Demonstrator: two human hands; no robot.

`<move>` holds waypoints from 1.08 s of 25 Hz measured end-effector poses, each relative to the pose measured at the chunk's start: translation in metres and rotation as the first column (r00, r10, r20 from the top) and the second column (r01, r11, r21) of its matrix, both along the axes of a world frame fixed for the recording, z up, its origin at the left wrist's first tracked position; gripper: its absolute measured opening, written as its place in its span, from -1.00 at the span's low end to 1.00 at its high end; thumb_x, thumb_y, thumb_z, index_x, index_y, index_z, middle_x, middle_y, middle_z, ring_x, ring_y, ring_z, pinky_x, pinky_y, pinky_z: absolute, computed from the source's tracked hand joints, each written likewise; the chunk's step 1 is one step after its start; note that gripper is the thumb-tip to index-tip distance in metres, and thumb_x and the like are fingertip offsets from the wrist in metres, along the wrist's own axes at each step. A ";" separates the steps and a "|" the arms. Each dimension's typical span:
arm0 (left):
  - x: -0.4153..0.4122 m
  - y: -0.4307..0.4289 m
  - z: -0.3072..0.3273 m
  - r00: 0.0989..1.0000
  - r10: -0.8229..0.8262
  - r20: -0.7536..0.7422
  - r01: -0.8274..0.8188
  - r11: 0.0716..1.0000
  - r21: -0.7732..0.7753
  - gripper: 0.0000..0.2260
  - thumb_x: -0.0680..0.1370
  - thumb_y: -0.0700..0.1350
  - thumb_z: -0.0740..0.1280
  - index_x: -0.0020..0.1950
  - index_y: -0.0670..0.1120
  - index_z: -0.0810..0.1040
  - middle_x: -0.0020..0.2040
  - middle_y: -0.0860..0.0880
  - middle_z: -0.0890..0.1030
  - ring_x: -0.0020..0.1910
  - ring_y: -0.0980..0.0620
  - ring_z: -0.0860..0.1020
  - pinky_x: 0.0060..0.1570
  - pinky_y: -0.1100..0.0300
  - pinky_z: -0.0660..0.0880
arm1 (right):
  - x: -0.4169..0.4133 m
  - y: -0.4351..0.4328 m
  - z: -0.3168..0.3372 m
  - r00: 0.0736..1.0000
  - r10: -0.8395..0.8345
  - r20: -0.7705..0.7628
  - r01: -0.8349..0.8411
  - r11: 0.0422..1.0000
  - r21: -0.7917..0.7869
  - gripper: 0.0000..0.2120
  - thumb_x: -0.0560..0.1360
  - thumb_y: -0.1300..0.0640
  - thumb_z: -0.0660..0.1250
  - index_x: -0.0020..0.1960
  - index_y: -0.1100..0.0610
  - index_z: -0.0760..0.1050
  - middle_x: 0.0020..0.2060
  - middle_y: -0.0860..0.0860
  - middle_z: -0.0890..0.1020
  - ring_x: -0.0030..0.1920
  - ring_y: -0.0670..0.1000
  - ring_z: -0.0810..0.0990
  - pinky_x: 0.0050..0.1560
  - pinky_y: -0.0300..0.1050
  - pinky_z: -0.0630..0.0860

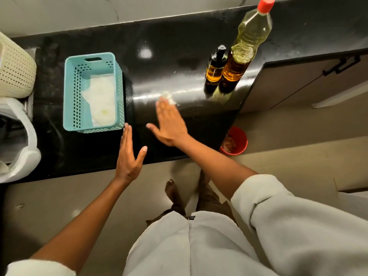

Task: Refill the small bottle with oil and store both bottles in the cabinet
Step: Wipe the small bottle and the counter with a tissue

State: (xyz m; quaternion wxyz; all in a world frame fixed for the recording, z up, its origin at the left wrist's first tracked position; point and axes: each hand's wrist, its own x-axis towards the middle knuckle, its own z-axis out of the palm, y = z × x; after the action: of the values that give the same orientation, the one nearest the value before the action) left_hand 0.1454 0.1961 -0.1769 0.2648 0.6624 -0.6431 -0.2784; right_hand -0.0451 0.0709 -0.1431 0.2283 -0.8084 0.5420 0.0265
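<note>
R hand lies flat, palm down, over the counter approx mid-way along, fingers straight and released, gripping nothing; the tips are at a small white wad, maybe tissue, too blurred to tell if they press it. L hand hovers near the front edge, also released, fingers straight w/ thumb spread, tips just beside the near right corner of a teal basket. The basket sits toward the counter's left end w/ a white cloth inside. The small bottle, dark w/ a black top and amber oil inside, stands upright near the counter's right edge, just beside the big bottle, which has a red cap and yellow oil. A cabinet door w/ a black handle shows beyond that right edge. A red bucket sits on the floor below the right front corner. A cream basket sits at the far left end.
</note>
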 end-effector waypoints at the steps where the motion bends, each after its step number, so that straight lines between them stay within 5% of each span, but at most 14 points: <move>1: 0.001 0.000 -0.001 0.999 -0.011 -0.042 0.011 1.000 -0.016 -0.24 0.72 0.18 0.20 0.78 -0.15 -0.02 0.80 -0.05 -0.04 0.79 0.00 -0.04 0.75 -0.10 0.02 | 0.019 0.019 -0.003 0.996 0.090 0.006 -0.090 0.996 -0.016 -0.13 0.70 -0.36 -0.08 0.73 0.26 -0.12 0.72 0.21 -0.10 0.73 0.16 -0.16 0.70 0.16 -0.05; 6: 0.012 0.003 0.002 0.983 -0.139 -0.122 0.138 0.990 -0.011 -0.22 0.70 0.17 0.23 0.79 -0.12 -0.04 0.80 -0.02 -0.02 0.78 0.00 -0.03 0.75 -0.10 0.07 | 0.050 0.117 -0.010 0.934 0.354 0.048 -0.349 0.933 -0.083 -0.24 0.67 -0.16 0.08 0.74 0.18 -0.03 0.73 0.16 -0.02 0.74 0.12 -0.11 0.71 0.13 -0.06; 9: 0.019 0.000 0.003 0.965 -0.258 -0.045 0.257 0.966 -0.019 -0.21 0.70 0.21 0.23 0.78 -0.14 -0.01 0.80 -0.04 0.01 0.78 0.01 -0.01 0.74 -0.11 0.11 | 0.034 0.107 -0.002 0.929 0.365 -0.068 -0.369 0.927 -0.065 -0.24 0.68 -0.22 -0.07 0.74 0.17 -0.04 0.73 0.14 -0.01 0.74 0.10 -0.10 0.72 0.13 -0.09; 12: 0.021 0.004 0.002 0.961 -0.276 -0.014 0.276 0.961 -0.021 -0.21 0.71 0.26 0.21 0.79 -0.10 0.00 0.80 -0.01 0.01 0.78 0.06 -0.01 0.73 -0.09 0.14 | -0.011 0.057 0.011 0.991 0.053 -0.126 -0.061 0.997 -0.055 -0.20 0.72 -0.32 -0.05 0.73 0.21 -0.02 0.72 0.16 0.07 0.72 0.16 0.02 0.70 0.17 0.03; 15: 0.019 0.006 0.002 0.973 -0.226 -0.040 0.226 0.974 -0.017 -0.20 0.71 0.26 0.21 0.79 -0.09 -0.04 0.80 0.01 -0.02 0.78 0.07 -0.03 0.73 -0.08 0.14 | -0.091 0.026 0.023 0.926 -0.353 -0.131 0.350 0.935 -0.047 -0.14 0.71 -0.35 -0.05 0.72 0.27 -0.09 0.72 0.22 0.00 0.72 0.19 -0.02 0.71 0.17 0.00; 19: 0.018 0.005 0.004 0.980 -0.181 -0.087 0.179 0.983 -0.033 -0.13 0.69 0.24 0.27 0.79 -0.08 -0.14 0.80 0.00 -0.10 0.78 0.04 -0.09 0.74 -0.12 0.10 | -0.100 0.037 0.015 0.845 -0.511 -0.160 0.514 0.857 -0.023 -0.10 0.69 -0.39 -0.11 0.72 0.27 -0.21 0.72 0.21 -0.16 0.73 0.16 -0.17 0.71 0.20 -0.10; 27: 0.014 0.006 0.005 0.977 -0.083 -0.197 0.076 0.996 -0.043 -0.07 0.64 0.26 0.32 0.78 -0.14 -0.11 0.80 -0.07 -0.07 0.79 0.01 -0.05 0.75 -0.08 0.06 | 0.059 0.021 -0.002 0.986 0.007 -0.167 -0.026 0.994 -0.110 -0.13 0.68 -0.40 -0.12 0.74 0.20 -0.11 0.73 0.15 -0.05 0.73 0.12 -0.12 0.71 0.16 -0.21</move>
State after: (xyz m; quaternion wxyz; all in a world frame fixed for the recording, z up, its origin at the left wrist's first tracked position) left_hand 0.1593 0.2024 -0.1723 0.3280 0.6003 -0.6442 -0.3420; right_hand 0.0137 0.0923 -0.1452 0.1366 -0.8194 0.5529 0.0652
